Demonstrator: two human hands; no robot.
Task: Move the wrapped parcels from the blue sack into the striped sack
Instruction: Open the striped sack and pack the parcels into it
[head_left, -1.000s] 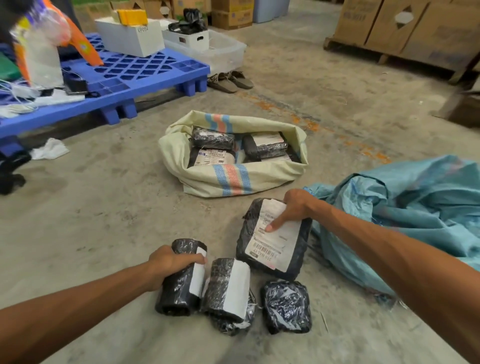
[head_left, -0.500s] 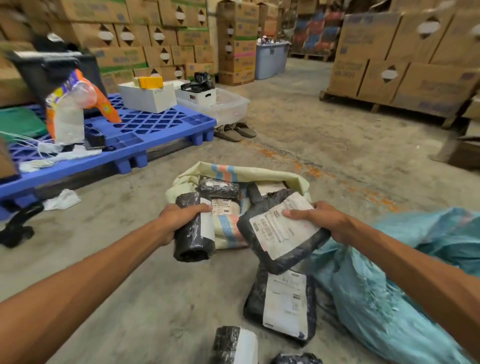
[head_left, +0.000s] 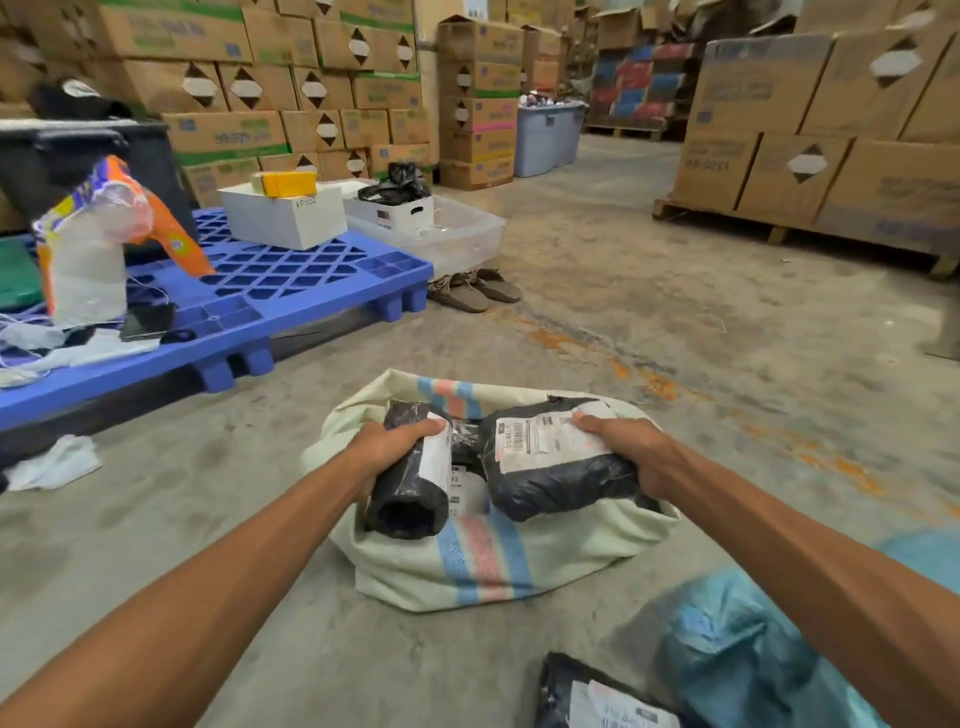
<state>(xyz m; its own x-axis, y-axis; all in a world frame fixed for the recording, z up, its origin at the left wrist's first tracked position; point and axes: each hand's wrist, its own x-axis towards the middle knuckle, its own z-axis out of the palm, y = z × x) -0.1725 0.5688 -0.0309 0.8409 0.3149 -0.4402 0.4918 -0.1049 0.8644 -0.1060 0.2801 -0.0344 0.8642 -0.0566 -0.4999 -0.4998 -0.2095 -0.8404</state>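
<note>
Hovering over the striped sack's (head_left: 467, 569) open mouth, the left grip (head_left: 387, 449) curls round a rolled black parcel (head_left: 408, 491) and the right grip (head_left: 631, 454) clasps a flat labelled parcel (head_left: 550, 467). Another parcel (head_left: 597, 699) lies on the floor (head_left: 208, 519) beside the blue sack (head_left: 727, 654).

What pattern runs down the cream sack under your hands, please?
Blue and pink stripes on the striped sack, clearest in the head view.

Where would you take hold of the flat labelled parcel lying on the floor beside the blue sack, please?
Probably along its left edge, coming from the left. The flat parcel lies label up on the concrete floor, the blue sack lies close on its right, and the bare left side leaves room to get under it.
</note>
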